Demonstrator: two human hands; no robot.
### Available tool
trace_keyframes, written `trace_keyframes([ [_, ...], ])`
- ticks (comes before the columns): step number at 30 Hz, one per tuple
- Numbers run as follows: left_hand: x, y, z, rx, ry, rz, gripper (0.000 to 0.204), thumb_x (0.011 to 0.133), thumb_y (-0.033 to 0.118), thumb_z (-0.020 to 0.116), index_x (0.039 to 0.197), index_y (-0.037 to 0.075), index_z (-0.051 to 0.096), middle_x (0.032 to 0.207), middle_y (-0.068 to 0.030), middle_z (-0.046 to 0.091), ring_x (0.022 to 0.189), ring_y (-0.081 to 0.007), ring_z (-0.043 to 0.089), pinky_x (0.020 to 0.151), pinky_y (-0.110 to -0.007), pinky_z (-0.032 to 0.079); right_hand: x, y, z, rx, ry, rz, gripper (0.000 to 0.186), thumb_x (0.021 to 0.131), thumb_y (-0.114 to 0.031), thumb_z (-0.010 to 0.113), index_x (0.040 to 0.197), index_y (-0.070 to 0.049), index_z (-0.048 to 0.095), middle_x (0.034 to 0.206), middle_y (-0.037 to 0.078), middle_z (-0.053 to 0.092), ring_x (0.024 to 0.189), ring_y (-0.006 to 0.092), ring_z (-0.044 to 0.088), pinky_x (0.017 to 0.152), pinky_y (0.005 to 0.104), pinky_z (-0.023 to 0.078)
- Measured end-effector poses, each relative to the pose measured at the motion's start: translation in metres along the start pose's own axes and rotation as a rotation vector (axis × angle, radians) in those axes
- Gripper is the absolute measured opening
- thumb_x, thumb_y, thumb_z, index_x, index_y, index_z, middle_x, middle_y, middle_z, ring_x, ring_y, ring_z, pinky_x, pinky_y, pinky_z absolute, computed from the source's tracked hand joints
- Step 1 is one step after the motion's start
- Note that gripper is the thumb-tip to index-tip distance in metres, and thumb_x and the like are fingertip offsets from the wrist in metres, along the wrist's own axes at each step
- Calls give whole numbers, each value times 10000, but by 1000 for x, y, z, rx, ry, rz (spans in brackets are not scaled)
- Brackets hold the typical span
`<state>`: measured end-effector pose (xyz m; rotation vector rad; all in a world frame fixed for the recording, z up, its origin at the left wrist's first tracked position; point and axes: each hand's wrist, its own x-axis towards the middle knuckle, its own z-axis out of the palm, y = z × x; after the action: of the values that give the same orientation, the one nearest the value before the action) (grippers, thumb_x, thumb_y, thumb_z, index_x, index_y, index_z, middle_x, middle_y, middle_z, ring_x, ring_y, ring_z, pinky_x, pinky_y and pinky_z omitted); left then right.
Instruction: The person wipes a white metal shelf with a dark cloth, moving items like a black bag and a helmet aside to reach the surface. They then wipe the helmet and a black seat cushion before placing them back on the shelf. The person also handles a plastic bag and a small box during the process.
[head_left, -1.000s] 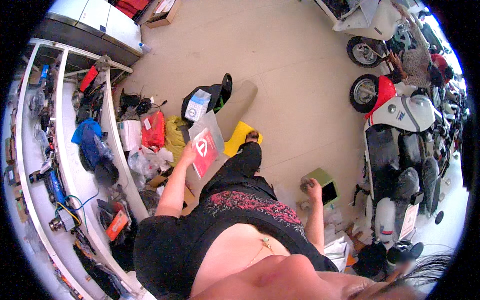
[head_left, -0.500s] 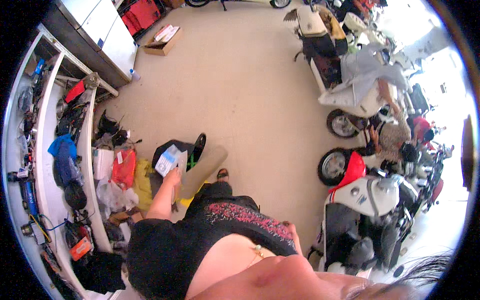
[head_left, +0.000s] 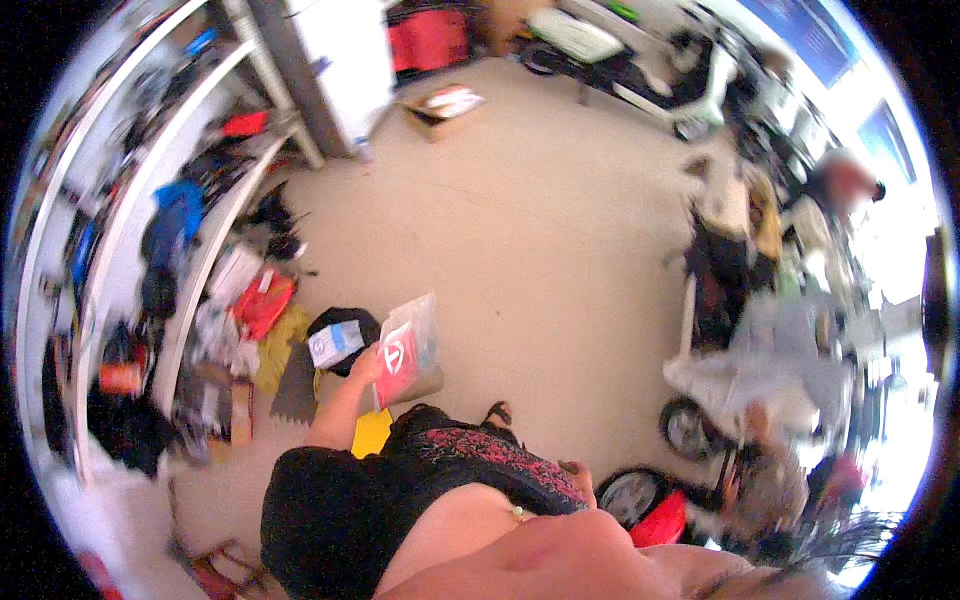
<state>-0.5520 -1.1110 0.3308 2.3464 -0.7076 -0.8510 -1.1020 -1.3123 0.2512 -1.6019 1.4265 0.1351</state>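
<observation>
My left hand (head_left: 366, 369) reaches out ahead of me, closed on a clear plastic packet (head_left: 405, 352) with a red card bearing a white emblem. A white and light-blue packet (head_left: 336, 344) shows just left of the fingers, over a dark round object (head_left: 352, 326); whether the hand also holds it I cannot tell. Near my right hip, only a small part of my right hand (head_left: 577, 476) comes into view beside my black clothing with its pink pattern; its fingers are mostly hidden.
Shelves (head_left: 150, 170) crammed with parts line the left side, with a red bag (head_left: 264, 303) and plastic bags below. A cardboard box (head_left: 440, 112) sits ahead on the floor. Scooters line the right, where a person (head_left: 770, 490) is among them. Another scooter (head_left: 620, 65) stands far ahead.
My view has swung to the right, shifting the surroundings. The clear packet with the red card now faces me, while before it was edge-on. The blue-white packet appears lower and left of the hand.
</observation>
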Motion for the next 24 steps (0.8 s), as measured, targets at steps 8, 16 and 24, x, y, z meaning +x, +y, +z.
trace_keyframes([
  [8, -62, -34, 53, -70, -16, -578, 370, 821, 318, 490, 1116, 99, 534, 1068, -167, 573, 967, -324, 553, 796, -407, 441, 218, -67, -133, -76, -55, -165, 328, 724, -181, 644, 992, -15, 554, 799, 116, 632, 683, 189, 603, 645, 309, 489],
  [16, -44, -87, 132, -252, 272, -860, 406, 796, 248, 522, 1179, 115, 495, 1113, -148, 554, 994, -306, 546, 796, -399, 449, 318, -265, -103, -260, -153, -535, 354, 746, -197, 646, 1048, -37, 557, 903, 124, 622, 813, 210, 596, 726, 326, 470],
  [24, 101, 49, 63, -292, 398, -546, 418, 756, 214, 574, 1148, 92, 496, 1106, -136, 557, 967, -298, 557, 760, -410, 466, 421, -355, -121, -347, -396, -394, 351, 732, -185, 674, 1018, -12, 567, 894, 131, 621, 807, 229, 586, 715, 353, 477],
])
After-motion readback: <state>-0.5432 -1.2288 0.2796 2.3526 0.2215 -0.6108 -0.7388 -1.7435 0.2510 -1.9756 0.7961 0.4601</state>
